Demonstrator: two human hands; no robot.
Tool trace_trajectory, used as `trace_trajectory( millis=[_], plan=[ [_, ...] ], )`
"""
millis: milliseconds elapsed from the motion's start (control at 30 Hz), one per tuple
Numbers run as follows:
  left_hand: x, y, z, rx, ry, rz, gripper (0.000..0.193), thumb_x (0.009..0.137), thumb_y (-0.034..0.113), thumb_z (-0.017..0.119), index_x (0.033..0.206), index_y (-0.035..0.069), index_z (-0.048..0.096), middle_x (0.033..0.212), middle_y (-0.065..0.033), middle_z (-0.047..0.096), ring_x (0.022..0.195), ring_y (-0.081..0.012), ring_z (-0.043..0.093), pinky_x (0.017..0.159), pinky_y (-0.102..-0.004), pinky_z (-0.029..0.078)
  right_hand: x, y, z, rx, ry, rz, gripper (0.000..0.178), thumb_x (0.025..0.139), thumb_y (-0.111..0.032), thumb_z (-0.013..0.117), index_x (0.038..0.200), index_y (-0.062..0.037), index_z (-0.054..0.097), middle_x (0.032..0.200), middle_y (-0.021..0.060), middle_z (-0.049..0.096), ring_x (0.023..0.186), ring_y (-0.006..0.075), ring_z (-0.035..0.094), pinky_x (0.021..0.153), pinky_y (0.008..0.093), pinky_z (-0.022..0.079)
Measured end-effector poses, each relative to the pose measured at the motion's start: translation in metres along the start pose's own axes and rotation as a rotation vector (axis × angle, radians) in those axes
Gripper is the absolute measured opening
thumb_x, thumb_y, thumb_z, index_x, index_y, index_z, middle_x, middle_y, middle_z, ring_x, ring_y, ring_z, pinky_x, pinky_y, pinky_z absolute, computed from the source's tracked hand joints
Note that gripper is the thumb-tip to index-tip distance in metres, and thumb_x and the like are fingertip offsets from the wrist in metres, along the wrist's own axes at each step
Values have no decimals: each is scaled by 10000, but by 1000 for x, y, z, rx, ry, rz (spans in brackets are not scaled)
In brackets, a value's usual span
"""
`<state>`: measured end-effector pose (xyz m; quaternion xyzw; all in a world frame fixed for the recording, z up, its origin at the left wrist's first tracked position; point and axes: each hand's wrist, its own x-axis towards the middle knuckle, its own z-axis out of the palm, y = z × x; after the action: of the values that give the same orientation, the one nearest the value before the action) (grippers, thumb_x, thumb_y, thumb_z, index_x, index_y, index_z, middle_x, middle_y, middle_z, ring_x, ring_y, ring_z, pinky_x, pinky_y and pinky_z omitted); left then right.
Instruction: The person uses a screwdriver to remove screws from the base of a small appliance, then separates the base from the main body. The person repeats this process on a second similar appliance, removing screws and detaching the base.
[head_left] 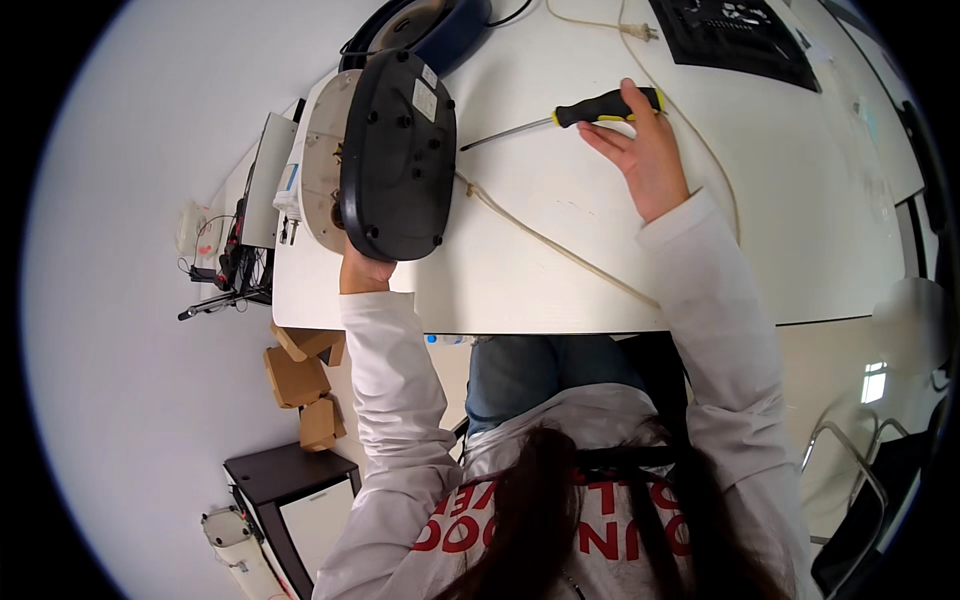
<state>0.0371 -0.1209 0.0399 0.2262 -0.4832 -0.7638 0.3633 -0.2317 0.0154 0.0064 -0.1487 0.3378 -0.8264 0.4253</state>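
Note:
An appliance with a cream body [322,165] is tipped on its side, so its black oval base [400,165] with small round feet and a pale label shows. My left hand [366,270] supports it from the near end; most of the fingers are hidden behind the base. Between the thumb and fingers of my right hand [640,150] is a screwdriver [605,106] with a black and yellow handle. Its thin shaft points left, the tip close to the base's right side. A beige cord [555,245] runs from beside the base across the white table [530,200].
A dark blue rounded object [450,35] stands behind the appliance. At the far right lies a black tray [740,40] with small parts, near a beige plug [640,32]. Cardboard boxes [297,378] and a dark cabinet [290,470] are left of the table's near edge.

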Motion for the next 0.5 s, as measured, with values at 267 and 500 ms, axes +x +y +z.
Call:
trace_trajectory(
  millis=[267, 500],
  plan=[
    [2, 6, 23, 48, -65, 53, 444, 896, 291, 500, 1272, 61, 452, 1213, -59, 542, 1094, -186, 528, 903, -307, 441, -6, 3, 7, 111, 69, 57, 374, 845, -315, 552, 981, 9, 421, 965, 167, 545, 815, 281, 615, 835, 331, 514],
    [4, 6, 38, 64, -102, 85, 446, 895, 284, 504, 1274, 56, 448, 1224, -66, 534, 1101, -197, 526, 912, -320, 441, -8, 6, 9, 132, 95, 107, 366, 847, -309, 537, 985, 6, 414, 968, 166, 533, 813, 273, 614, 832, 322, 519]
  ],
)
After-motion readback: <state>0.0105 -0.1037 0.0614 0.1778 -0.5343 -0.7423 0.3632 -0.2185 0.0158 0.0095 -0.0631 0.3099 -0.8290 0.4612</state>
